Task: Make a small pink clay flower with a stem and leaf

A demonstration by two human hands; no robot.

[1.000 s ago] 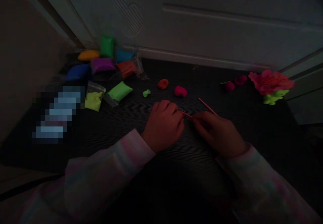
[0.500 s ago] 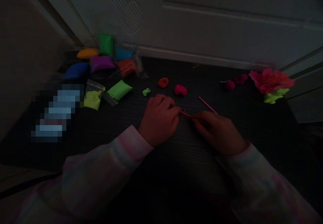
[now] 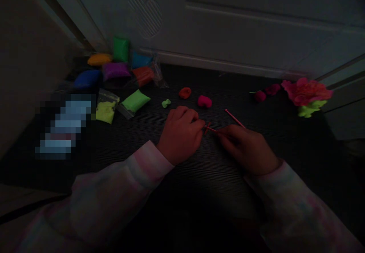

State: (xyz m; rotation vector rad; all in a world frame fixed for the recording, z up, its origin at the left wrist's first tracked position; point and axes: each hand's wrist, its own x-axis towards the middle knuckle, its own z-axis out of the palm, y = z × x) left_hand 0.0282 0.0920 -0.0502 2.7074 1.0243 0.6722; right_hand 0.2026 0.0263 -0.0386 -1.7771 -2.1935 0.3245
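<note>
My right hand (image 3: 249,150) pinches a thin pink modelling tool (image 3: 212,129) that points left, low over the dark tabletop. A narrow red strip of clay (image 3: 208,128) crosses the tool near its tip. At the tool's left end are the curled, closed fingers of my left hand (image 3: 182,135); what they grip is hidden. A second pink modelling tool (image 3: 234,118) lies just beyond my right hand, partly covered by it. Beyond my left hand sit a pink clay lump (image 3: 204,101), a red-orange clay lump (image 3: 185,92) and a small green clay piece (image 3: 165,103).
Bags of coloured clay, among them a purple one (image 3: 116,70) and a light green one (image 3: 135,103), lie at the left. A blurred-out bright screen (image 3: 64,127) is nearer. Far right are a pink flower (image 3: 306,90) and dark pink balls (image 3: 259,96). A pale panel (image 3: 228,36) rises behind.
Both hands keep nearly the same pose, with the tool and red strip between them. The view has shifted very slightly; nothing else has visibly moved.
</note>
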